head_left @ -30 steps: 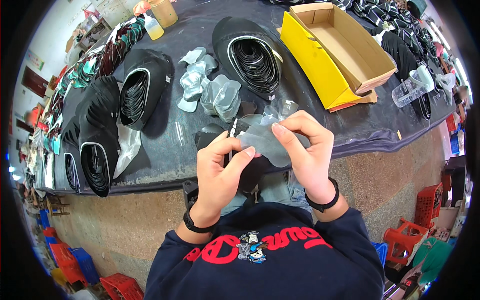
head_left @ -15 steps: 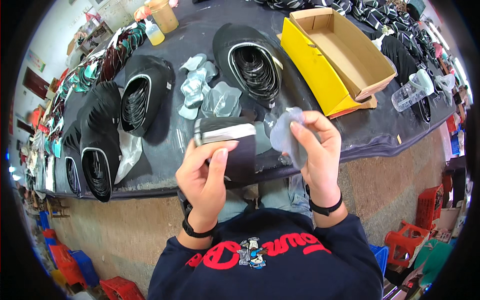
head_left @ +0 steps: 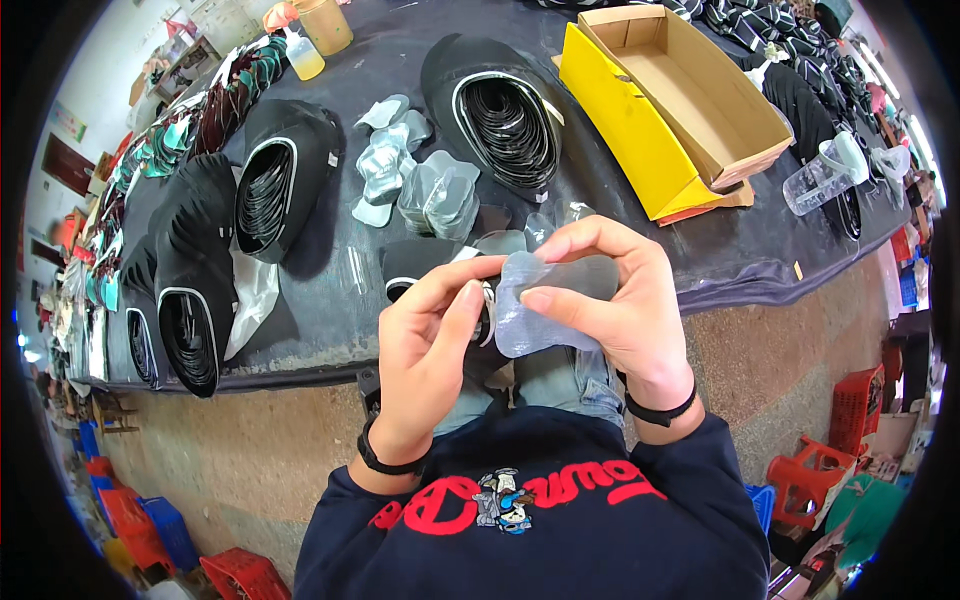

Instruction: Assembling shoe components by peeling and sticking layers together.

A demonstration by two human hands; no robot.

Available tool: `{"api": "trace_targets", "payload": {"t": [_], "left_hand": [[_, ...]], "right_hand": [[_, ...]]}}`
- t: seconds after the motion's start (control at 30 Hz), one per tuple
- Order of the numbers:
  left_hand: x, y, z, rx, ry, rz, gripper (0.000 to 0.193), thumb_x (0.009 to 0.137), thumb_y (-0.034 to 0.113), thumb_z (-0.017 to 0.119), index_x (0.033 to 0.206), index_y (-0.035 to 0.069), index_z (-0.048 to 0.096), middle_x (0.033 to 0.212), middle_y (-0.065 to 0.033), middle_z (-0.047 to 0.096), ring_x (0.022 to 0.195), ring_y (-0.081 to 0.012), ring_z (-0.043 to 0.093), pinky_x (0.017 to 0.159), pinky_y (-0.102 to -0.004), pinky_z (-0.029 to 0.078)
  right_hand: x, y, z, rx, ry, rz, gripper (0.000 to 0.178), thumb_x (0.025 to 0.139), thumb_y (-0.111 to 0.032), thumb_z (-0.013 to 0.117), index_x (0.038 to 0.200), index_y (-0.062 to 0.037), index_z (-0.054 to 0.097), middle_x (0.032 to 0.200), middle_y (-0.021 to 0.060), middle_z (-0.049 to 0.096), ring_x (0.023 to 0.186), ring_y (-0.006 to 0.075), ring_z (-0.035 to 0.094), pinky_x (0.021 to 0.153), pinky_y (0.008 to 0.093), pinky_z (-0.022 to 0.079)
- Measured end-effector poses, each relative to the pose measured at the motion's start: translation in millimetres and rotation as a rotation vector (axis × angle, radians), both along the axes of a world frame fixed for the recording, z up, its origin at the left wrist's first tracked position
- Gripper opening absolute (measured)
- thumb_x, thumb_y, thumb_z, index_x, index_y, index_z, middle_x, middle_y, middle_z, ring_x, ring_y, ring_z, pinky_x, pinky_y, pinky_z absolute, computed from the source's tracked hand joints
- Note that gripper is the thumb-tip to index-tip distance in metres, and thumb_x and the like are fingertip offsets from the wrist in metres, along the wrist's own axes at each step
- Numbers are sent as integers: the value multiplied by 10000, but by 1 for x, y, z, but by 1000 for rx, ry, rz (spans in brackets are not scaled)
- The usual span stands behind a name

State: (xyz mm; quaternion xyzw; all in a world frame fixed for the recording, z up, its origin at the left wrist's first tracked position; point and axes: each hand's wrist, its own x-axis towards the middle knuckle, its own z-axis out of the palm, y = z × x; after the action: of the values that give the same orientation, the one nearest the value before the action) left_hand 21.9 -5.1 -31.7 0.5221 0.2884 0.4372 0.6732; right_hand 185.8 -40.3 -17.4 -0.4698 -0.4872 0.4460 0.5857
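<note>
A translucent grey plastic piece with a wavy outline [head_left: 530, 325] is pinched between the thumb and fingers of my right hand [head_left: 635, 320]. My left hand [head_left: 425, 350] is closed beside it, index fingertip at the piece's upper left edge. Between its thumb and index shows the pale edge of a black fabric piece [head_left: 487, 318], mostly hidden behind the hands. Just beyond my left hand lies another black piece with a white band [head_left: 405, 262]. Further off is a loose pile of the same translucent pieces [head_left: 440, 195].
Stacks of nested black fabric pieces stand at centre [head_left: 505, 130] and left [head_left: 268, 190]. An open yellow cardboard box [head_left: 625, 130] sits to the right, near a clear plastic cup [head_left: 820, 180]. A bottle of yellow liquid [head_left: 303, 58] stands at the back.
The translucent piece has swung left and turned flat toward me, and my hands have come together. The black piece in my left hand has dropped back behind the fingers.
</note>
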Motion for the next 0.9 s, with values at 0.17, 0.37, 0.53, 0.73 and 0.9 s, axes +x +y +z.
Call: {"api": "trace_targets", "payload": {"t": [0.17, 0.37, 0.53, 0.73, 0.9], "left_hand": [[-6, -8, 0, -49, 17, -16, 276, 891, 22, 479, 1157, -48, 497, 882, -17, 552, 770, -32, 465, 700, -161, 374], [-13, -15, -2, 9, 116, 8, 241, 901, 23, 444, 1119, -46, 521, 916, -40, 587, 773, -33, 500, 678, -167, 396], [-16, -18, -5, 35, 55, 12, 222, 911, 41, 398, 1056, -45, 541, 846, -22, 593, 736, -29, 496, 664, -173, 390], [-20, -20, -8, 17, 27, 31, 216, 912, 69, 407, 1043, -47, 534, 847, -32, 598, 748, -44, 519, 686, -198, 413], [-16, -23, -4, 42, -14, 31, 208, 877, 10, 480, 1075, -47, 506, 887, -64, 602, 791, -65, 551, 702, -197, 434]], "right_hand": [[-1, -2, 0, -54, -67, 41, 286, 677, -37, 718, 913, -14, 558, 824, 33, 591, 782, 71, 548, 713, 221, 437], [-2, -4, -3, -52, -142, 76, 320, 643, -17, 721, 913, -21, 550, 823, 19, 565, 780, 70, 530, 715, 215, 418], [-6, -8, -5, -44, -146, 86, 353, 616, 4, 728, 919, -25, 550, 812, 7, 552, 758, 56, 514, 681, 198, 408], [-10, -10, 1, -138, -63, 99, 287, 653, -46, 716, 884, -17, 548, 829, 22, 568, 775, 87, 548, 732, 235, 429], [-13, -9, 2, -108, -131, 92, 275, 665, -44, 702, 888, -14, 545, 840, 31, 569, 771, 91, 556, 713, 239, 437]]}}
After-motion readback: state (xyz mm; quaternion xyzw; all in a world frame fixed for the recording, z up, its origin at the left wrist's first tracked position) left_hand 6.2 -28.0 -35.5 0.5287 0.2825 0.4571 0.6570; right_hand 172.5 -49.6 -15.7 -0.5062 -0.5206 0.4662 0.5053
